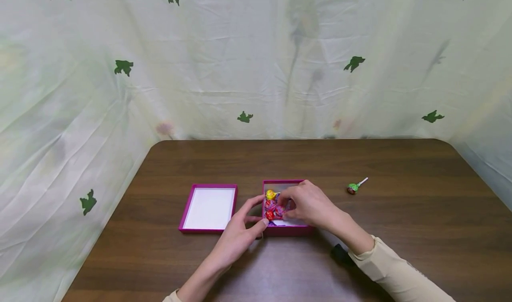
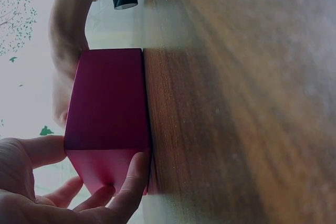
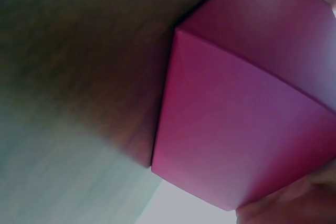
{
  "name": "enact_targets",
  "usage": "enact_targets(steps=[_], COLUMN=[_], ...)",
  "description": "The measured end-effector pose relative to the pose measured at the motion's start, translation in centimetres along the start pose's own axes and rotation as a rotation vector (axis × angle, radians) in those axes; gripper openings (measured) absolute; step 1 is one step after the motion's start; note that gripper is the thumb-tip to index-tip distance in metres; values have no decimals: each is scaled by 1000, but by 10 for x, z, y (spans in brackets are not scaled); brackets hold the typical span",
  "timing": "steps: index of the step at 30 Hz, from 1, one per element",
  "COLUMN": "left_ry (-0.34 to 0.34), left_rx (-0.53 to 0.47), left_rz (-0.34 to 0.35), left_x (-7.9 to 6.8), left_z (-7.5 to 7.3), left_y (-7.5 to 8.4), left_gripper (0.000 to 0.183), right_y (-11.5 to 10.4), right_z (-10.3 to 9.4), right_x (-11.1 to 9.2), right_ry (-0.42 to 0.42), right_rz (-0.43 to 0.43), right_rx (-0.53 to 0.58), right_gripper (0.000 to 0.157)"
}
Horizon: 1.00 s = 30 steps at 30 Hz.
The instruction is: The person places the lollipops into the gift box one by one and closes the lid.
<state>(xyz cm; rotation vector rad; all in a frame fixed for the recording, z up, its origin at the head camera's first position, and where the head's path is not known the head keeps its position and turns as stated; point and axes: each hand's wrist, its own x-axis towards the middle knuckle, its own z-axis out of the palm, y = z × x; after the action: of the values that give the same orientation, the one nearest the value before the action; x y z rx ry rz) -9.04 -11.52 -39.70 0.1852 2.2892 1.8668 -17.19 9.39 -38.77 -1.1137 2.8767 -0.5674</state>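
An uncovered magenta box (image 1: 288, 231) stands on the table, with wrapped lollipops (image 1: 270, 204) in yellow, red and purple grouped along its left side. My left hand (image 1: 240, 231) steadies the box from the left; its extended fingers (image 2: 134, 174) press the side wall and the thumb rests at the rim's near corner. Inside the box, my right hand (image 1: 314, 204) reaches over the right part, thumb and forefinger curled about a purple-pink lollipop (image 1: 279, 211). The hand itself hides part of that candy. In the right wrist view, the box's outer wall (image 3: 231, 124) fills much of the picture.
Left of the box lies its shallow magenta lid (image 1: 210, 207), white inside face up. A green-and-brown lollipop (image 1: 353, 188) lies on the wooden table (image 1: 420, 213) to the right, stick pointing away. Behind the table hangs a pale leaf-patterned curtain (image 1: 216, 62).
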Motion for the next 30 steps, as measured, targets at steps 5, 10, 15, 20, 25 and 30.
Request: enact_targets(steps=[5,10,15,20,25,30], left_ry=[1,1,2,7,7,9], left_rx=[-1,-1,3,4,1,11], left_rz=[-1,-4,-10,-17,-7,-9], left_x=[0,1,1,1,0,0], left_z=[0,0,0,1,0,0], left_y=[0,0,-1,0,-1,0], left_gripper=[55,55,55,55,55,54], right_y=[1,1,0,0,3,8], right_z=[-1,-3,-3,-4,-5,-10], right_x=[0,0,0,0,1,2], right_ry=[-8,-28,-39,-38,-34,-60], right_rz=[-18,-15,-14,-22,-55,-77], right_rx=[12,19,6,-3,45,175], right_gripper=[24,23,24,24,23,22])
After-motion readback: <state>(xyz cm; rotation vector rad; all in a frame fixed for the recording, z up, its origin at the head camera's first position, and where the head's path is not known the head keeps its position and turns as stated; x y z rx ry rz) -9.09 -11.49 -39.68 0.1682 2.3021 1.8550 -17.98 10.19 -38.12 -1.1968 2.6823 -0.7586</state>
